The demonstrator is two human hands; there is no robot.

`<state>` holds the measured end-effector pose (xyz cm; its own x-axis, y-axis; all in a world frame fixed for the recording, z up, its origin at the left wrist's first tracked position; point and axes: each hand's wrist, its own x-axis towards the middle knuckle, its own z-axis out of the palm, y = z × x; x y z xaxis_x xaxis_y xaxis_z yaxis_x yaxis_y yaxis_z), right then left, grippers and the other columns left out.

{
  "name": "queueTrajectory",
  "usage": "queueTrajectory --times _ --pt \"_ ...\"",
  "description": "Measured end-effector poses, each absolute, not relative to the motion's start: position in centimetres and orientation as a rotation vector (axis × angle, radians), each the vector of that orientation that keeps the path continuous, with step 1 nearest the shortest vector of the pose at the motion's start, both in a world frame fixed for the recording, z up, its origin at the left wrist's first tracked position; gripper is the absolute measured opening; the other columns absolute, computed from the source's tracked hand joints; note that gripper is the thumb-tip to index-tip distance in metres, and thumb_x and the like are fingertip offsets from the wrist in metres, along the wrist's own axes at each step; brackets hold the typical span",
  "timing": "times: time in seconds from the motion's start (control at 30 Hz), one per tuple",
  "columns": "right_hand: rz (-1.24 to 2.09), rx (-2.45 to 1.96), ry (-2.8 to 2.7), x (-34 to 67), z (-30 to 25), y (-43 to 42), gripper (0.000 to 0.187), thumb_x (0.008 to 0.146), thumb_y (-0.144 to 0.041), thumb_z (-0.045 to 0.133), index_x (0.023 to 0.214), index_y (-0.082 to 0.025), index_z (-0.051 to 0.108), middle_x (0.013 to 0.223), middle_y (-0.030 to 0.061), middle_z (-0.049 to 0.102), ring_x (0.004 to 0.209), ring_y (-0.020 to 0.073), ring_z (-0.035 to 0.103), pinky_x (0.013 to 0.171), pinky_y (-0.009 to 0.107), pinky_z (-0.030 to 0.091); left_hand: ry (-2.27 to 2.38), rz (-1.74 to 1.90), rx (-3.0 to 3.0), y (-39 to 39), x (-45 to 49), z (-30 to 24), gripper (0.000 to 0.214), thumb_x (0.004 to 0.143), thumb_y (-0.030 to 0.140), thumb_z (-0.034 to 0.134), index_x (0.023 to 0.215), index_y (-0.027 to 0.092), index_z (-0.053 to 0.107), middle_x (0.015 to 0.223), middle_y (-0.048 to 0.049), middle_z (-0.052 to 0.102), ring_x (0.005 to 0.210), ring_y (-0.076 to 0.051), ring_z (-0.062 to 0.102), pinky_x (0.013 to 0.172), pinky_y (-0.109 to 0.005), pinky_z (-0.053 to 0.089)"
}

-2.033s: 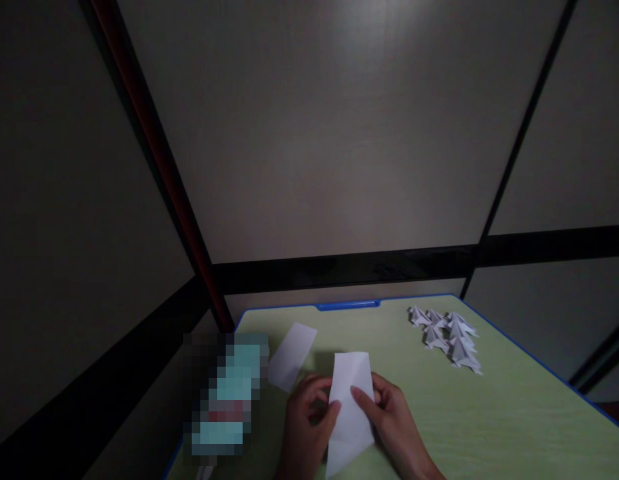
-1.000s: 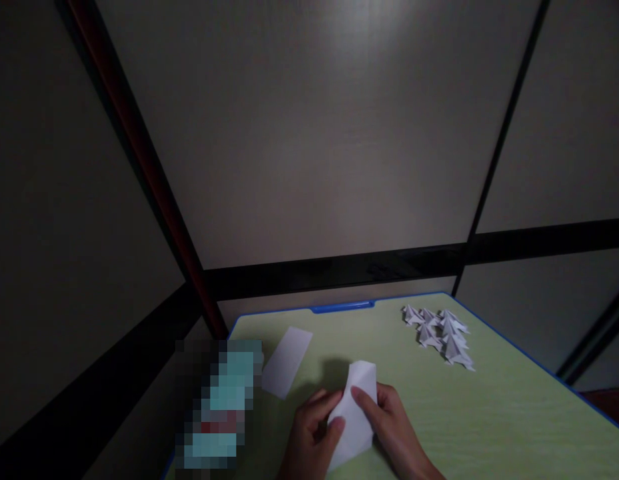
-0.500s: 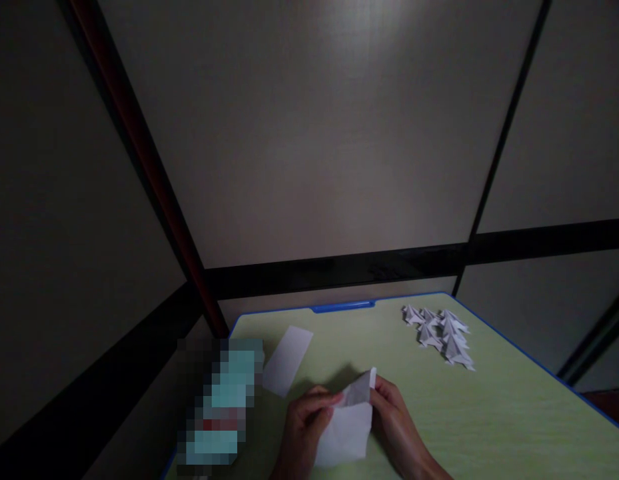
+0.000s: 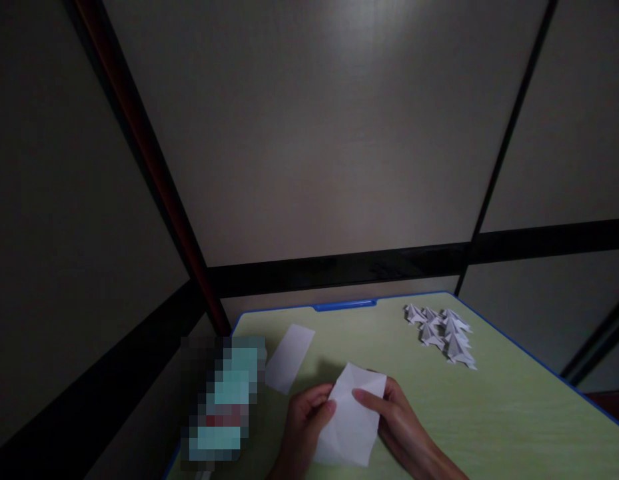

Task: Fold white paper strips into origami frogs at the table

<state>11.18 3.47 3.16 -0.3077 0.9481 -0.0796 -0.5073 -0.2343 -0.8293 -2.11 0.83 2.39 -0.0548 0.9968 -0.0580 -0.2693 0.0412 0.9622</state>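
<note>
A creased white sheet of paper point(image 4: 350, 427) is held up between my two hands, above the near part of the table. My left hand point(image 4: 309, 417) pinches its left edge between thumb and fingers. On the other side, my right hand point(image 4: 396, 413) grips the upper right part, its thumb lying across the front and its fingers behind the sheet, mostly hidden. Beyond my left hand, a plain white paper strip point(image 4: 290, 359) lies flat on the table.
Several folded white paper figures point(image 4: 442, 333) stand clustered at the table's far right. A pixelated pale-green object point(image 4: 226, 400) sits along the left edge. The light green table point(image 4: 514, 413) has a blue rim and a blue handle point(image 4: 345, 305), close to the panelled wall point(image 4: 329, 147).
The sheet's upper part, folded over before, now stands opened out flat. My right thumb has moved left onto its front face. The strip and the folded figures stay where they were.
</note>
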Motion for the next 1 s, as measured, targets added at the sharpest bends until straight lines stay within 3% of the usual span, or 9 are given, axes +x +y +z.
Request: queueTrajectory --times 0.23,0.47,0.77,0.9,1.0 --pt "1.733 -0.809 -0.677 11.3 3.1 3.3 0.016 0.045 -0.009 0.066 0.060 -0.014 0.061 0.054 -0.0002 0.062 0.050 0.0129 0.052 0.049 0.023 0.037 1.172 1.367 0.875 0.9 -2.7 1.7 0.025 0.051 0.022 0.060 0.074 0.013 0.062 0.056 -0.0012 0.059 0.055 -0.015 0.052 0.049 -0.023 0.036" --pt "1.756 -0.584 -0.950 11.5 3.8 3.3 0.016 0.048 -0.002 0.050 0.053 -0.012 0.063 0.059 0.0046 0.062 0.059 0.0149 0.052 0.054 0.022 0.035 1.115 1.329 0.964 1.0 -2.7 2.1 0.025 0.052 0.018 0.053 0.075 0.014 0.062 0.048 0.0023 0.051 0.049 -0.012 0.047 0.047 -0.021 0.031" --pt "1.672 -0.509 -1.090 11.4 4.0 3.2 0.016 0.049 -0.004 0.047 0.043 -0.013 0.058 0.045 0.0013 0.054 0.045 0.0110 0.043 0.045 0.021 0.027 1.050 1.239 0.890 1.0 -2.5 2.4 0.025 0.050 0.016 0.049 0.073 0.013 0.060 0.046 0.0035 0.049 0.039 -0.008 0.038 0.039 -0.019 0.021" --pt "1.677 -0.517 -1.106 11.4 3.7 3.1 0.017 0.050 -0.005 0.045 0.040 -0.014 0.056 0.043 0.0009 0.052 0.043 0.0110 0.041 0.043 0.021 0.025 1.059 1.218 0.764 0.8 -2.3 1.6 0.013 0.056 0.025 0.050 0.061 0.013 0.056 0.044 0.0042 0.046 0.043 -0.009 0.041 0.042 -0.020 0.025" --pt "1.685 -0.503 -1.130 11.3 3.6 3.1 0.017 0.051 -0.006 0.046 0.039 -0.014 0.056 0.041 0.0009 0.051 0.043 0.0111 0.041 0.043 0.021 0.026 1.172 1.220 0.762 0.7 -2.1 1.1 0.020 0.052 0.030 0.059 0.062 0.014 0.054 0.051 0.0034 0.050 0.050 -0.011 0.044 0.047 -0.022 0.030"
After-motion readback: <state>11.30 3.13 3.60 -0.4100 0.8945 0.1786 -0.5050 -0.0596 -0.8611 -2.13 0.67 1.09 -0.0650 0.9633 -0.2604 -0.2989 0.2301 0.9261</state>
